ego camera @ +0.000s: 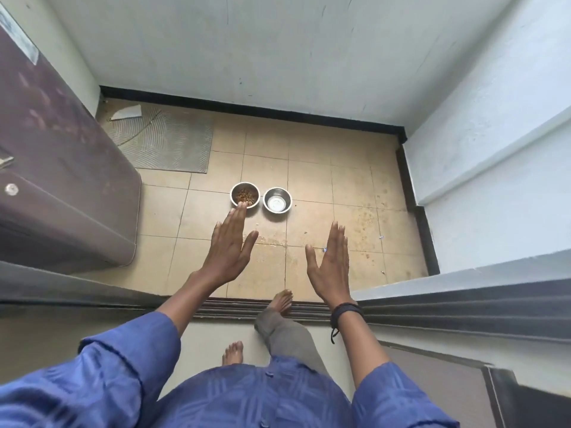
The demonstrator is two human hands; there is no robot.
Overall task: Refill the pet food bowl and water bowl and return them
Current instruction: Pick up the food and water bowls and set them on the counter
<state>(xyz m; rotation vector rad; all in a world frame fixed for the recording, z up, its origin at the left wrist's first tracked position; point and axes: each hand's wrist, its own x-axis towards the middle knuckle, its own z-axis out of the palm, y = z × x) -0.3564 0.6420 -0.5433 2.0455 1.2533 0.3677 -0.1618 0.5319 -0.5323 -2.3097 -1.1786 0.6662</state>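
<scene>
Steel, thin and shiny by the look of it, makes up both bowls, which sit side by side on the tan floor tiles [312, 177] beyond the fingertips. The left hand [228, 245] is held out flat and holds nothing. Its tips line up with the near rim of the food bowl [245, 195], which has brown kibble in it. Just right of that, ahead of the gap between the hands, sits the water bowl [277, 199]; how full, I can't tell. The right hand [332, 264] is flat and empty too. I'd guess both bowls are light, rigid and slick, so take each by its rim and keep the water one level.
</scene>
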